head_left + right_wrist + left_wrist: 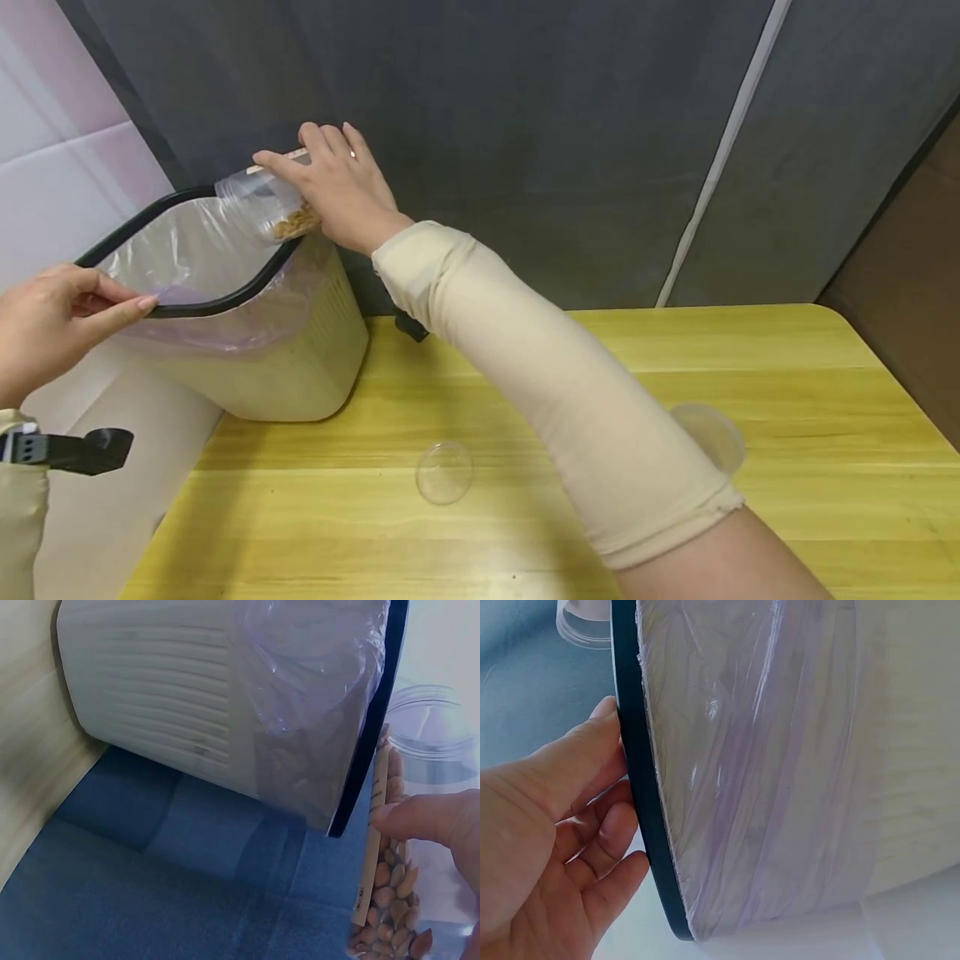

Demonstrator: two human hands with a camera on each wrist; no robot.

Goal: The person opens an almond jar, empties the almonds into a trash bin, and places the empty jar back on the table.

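My right hand [341,187] grips a clear plastic jar [251,198] lying nearly on its side over the far right rim of a cream trash bin [300,383]. Its open mouth points left over the bin. Brown nuts [394,896] lie along the jar's lower side, and a paper label [369,877] shows beside my thumb. With thumb and fingertips, my left hand [63,321] pinches the bin's black rim [202,309] at the near left. A see-through, purplish liner bag [176,242] lines the bin and folds over its outside. The bin's bottom is hidden.
A small clear round lid [444,473] lies on the yellow wooden table [337,533]. Farther right, a translucent round lid [716,433] is partly covered by my right forearm. Behind the table hangs a dark grey curtain [525,150]; a white wall stands left.
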